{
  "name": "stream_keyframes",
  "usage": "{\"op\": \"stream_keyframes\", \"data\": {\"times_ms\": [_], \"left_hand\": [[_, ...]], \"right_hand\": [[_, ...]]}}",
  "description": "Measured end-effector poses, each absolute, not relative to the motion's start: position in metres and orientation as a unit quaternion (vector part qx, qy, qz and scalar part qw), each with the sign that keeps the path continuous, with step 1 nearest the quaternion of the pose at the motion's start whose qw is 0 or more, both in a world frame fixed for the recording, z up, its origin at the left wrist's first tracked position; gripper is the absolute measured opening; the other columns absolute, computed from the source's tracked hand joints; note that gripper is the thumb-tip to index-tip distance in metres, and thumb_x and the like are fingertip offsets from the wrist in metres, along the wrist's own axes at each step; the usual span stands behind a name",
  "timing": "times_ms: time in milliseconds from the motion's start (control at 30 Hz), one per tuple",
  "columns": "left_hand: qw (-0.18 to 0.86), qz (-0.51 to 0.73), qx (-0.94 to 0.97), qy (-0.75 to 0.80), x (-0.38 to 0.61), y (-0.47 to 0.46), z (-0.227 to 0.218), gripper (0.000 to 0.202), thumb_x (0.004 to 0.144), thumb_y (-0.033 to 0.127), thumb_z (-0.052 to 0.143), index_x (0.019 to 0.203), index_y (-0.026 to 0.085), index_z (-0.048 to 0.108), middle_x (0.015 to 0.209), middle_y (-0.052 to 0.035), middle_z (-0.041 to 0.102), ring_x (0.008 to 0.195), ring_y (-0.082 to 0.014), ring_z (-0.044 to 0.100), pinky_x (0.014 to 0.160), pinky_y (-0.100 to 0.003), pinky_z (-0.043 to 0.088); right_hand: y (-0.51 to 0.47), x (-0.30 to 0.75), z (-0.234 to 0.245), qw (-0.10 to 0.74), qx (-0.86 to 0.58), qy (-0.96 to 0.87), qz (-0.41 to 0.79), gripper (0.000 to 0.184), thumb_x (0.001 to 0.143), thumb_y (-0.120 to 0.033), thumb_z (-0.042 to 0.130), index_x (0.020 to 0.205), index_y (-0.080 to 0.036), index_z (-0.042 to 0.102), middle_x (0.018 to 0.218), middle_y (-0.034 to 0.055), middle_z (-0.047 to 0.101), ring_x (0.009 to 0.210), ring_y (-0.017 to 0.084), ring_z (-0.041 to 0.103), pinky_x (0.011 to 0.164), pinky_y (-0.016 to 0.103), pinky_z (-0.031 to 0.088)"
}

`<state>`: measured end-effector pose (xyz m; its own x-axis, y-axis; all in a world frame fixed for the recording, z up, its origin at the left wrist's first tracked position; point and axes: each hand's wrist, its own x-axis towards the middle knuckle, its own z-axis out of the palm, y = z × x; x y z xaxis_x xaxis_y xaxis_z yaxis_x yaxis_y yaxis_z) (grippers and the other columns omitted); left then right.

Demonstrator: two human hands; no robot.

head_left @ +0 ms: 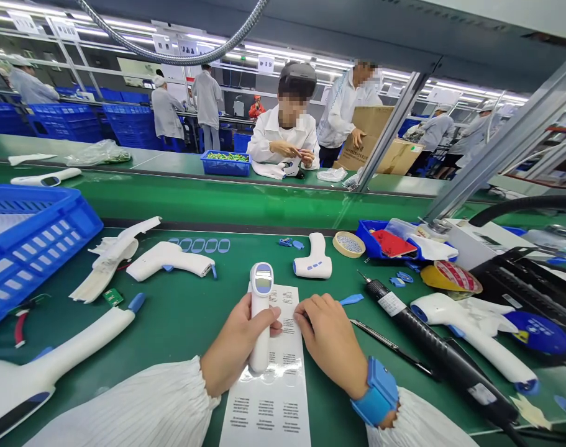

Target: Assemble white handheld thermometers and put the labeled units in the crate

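Observation:
My left hand is wrapped round the handle of a white infrared thermometer, held upright with its blue-framed screen facing me. Under it lies a white label sheet printed with small black text. My right hand rests curled on the sheet's right edge, fingertips pressed down on it; whether they pinch a label is hidden. A blue wrist strap sits on my right wrist.
Other white thermometers lie around on the green mat. A black electric screwdriver lies to the right, a blue crate to the left, tape rolls and a blue tray behind. Across the conveyor, a person works at the far bench.

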<state>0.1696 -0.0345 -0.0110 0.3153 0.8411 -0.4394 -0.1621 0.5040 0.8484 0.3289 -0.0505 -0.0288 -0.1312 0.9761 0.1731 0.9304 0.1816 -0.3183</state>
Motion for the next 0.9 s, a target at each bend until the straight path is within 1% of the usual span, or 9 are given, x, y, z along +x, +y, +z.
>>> {"op": "stream_keyframes", "data": {"times_ms": [233,400,500,600,633,700,733,800,900], "left_hand": [[0.729,0.344,0.365,0.466,0.17,-0.034,-0.012,0.025,0.078,0.03,0.061,0.094,0.016,0.049,0.069,0.0006,0.057,0.067,-0.0121,0.052,0.065,-0.024,0.044],[0.724,0.345,0.364,0.474,0.17,-0.034,-0.012,0.026,0.077,0.03,0.062,0.096,0.015,0.05,0.071,-0.0002,0.057,0.069,-0.012,0.053,0.068,-0.025,0.044],[0.727,0.346,0.364,0.469,0.169,-0.034,-0.012,0.028,0.077,0.03,0.062,0.098,0.016,0.05,0.072,0.0002,0.057,0.07,-0.0119,0.053,0.068,-0.024,0.044],[0.732,0.344,0.368,0.458,0.169,-0.035,-0.013,0.026,0.077,0.03,0.062,0.095,0.016,0.049,0.07,0.001,0.057,0.068,-0.0113,0.052,0.066,-0.023,0.043],[0.732,0.344,0.37,0.456,0.169,-0.035,-0.013,0.025,0.077,0.029,0.061,0.095,0.016,0.049,0.069,0.0013,0.057,0.067,-0.011,0.051,0.066,-0.023,0.043],[0.732,0.346,0.372,0.454,0.169,-0.035,-0.015,0.024,0.077,0.028,0.061,0.093,0.016,0.048,0.067,0.0018,0.056,0.066,-0.0106,0.051,0.065,-0.022,0.042],[0.732,0.349,0.372,0.452,0.169,-0.034,-0.015,0.023,0.077,0.028,0.061,0.092,0.016,0.048,0.067,0.002,0.056,0.066,-0.0104,0.05,0.065,-0.022,0.042],[0.731,0.353,0.374,0.449,0.169,-0.034,-0.016,0.021,0.077,0.027,0.06,0.091,0.016,0.049,0.068,0.0021,0.055,0.066,-0.0103,0.05,0.064,-0.022,0.042],[0.729,0.352,0.382,0.445,0.169,-0.033,-0.016,0.018,0.077,0.026,0.06,0.088,0.016,0.048,0.069,0.0021,0.055,0.066,-0.0101,0.049,0.064,-0.022,0.041]], "right_hand": [[-0.06,0.325,-0.026,0.182,-0.614,-0.757,0.13,0.021,0.09,-0.012,0.037,0.073,-0.018,0.047,0.077,0.0068,0.052,0.072,0.021,0.044,0.065,0.037,0.039],[-0.067,0.327,-0.019,0.189,-0.569,-0.77,0.22,0.019,0.089,-0.009,0.037,0.075,-0.019,0.044,0.083,0.0048,0.053,0.079,0.018,0.049,0.07,0.032,0.044],[-0.062,0.33,-0.017,0.194,-0.567,-0.755,0.268,0.007,0.087,-0.013,0.045,0.089,-0.019,0.046,0.085,0.003,0.056,0.077,0.016,0.053,0.069,0.028,0.046],[-0.051,0.331,-0.018,0.201,-0.58,-0.731,0.299,0.025,0.083,-0.017,0.052,0.107,-0.018,0.044,0.081,0.0016,0.059,0.069,0.015,0.056,0.063,0.027,0.047],[-0.048,0.33,-0.018,0.202,-0.584,-0.725,0.305,0.023,0.082,-0.017,0.052,0.105,-0.018,0.046,0.078,0.001,0.06,0.066,0.015,0.056,0.06,0.027,0.047],[-0.043,0.329,-0.017,0.203,-0.588,-0.718,0.312,0.009,0.082,-0.016,0.05,0.09,-0.018,0.053,0.071,0.0005,0.06,0.063,0.015,0.056,0.056,0.026,0.045],[-0.042,0.328,-0.016,0.204,-0.587,-0.718,0.314,0.006,0.082,-0.014,0.05,0.082,-0.018,0.055,0.07,0.0006,0.06,0.062,0.015,0.056,0.056,0.026,0.044],[-0.043,0.328,-0.014,0.208,-0.58,-0.722,0.316,0.011,0.081,-0.013,0.049,0.074,-0.019,0.056,0.07,0.0005,0.06,0.062,0.014,0.055,0.055,0.025,0.043],[-0.048,0.332,-0.012,0.213,-0.565,-0.733,0.313,0.013,0.083,-0.015,0.048,0.076,-0.02,0.057,0.072,-0.0001,0.059,0.064,0.014,0.053,0.058,0.025,0.042]]}}
